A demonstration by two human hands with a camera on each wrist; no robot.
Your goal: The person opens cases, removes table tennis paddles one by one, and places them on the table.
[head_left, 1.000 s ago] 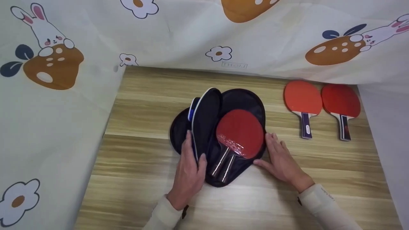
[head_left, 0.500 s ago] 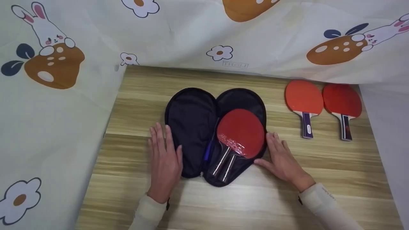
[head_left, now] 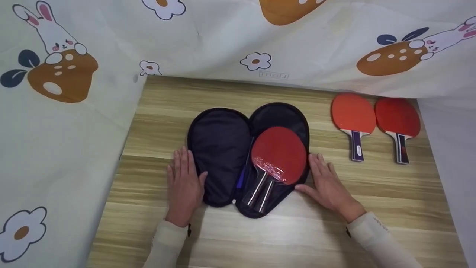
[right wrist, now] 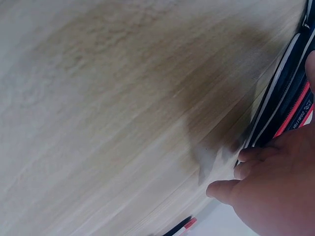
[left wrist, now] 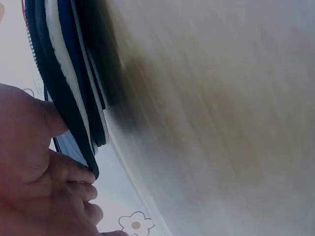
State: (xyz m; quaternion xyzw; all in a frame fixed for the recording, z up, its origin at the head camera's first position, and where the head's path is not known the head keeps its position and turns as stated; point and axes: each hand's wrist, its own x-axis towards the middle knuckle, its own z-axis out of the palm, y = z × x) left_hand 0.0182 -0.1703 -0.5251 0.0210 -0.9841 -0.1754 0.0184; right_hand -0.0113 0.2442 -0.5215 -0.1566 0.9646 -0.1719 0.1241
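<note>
A black paddle case [head_left: 219, 149] lies spread open like a book on the table, its inside facing up. Two table tennis paddles are in its right half: one red rubber face [head_left: 279, 154] shows, with two dark handles [head_left: 256, 190] side by side below it. My left hand [head_left: 185, 188] lies along the left flap's outer edge, fingers straight; in the left wrist view its thumb and fingers touch the case rim [left wrist: 74, 93]. My right hand [head_left: 331, 186] rests against the right half's edge, fingers extended, also beside the zipped rim [right wrist: 283, 103] in the right wrist view.
Two more red paddles, one with a purple handle [head_left: 353, 115] and one with a black handle [head_left: 398, 119], lie at the table's back right. A patterned cloth [head_left: 208, 41] hangs behind the wood-grain table [head_left: 156, 123] and along its left side.
The case's raised left flap has swung over to the left and now lies flat. My left hand has moved left with it. My right hand has stayed at the right edge.
</note>
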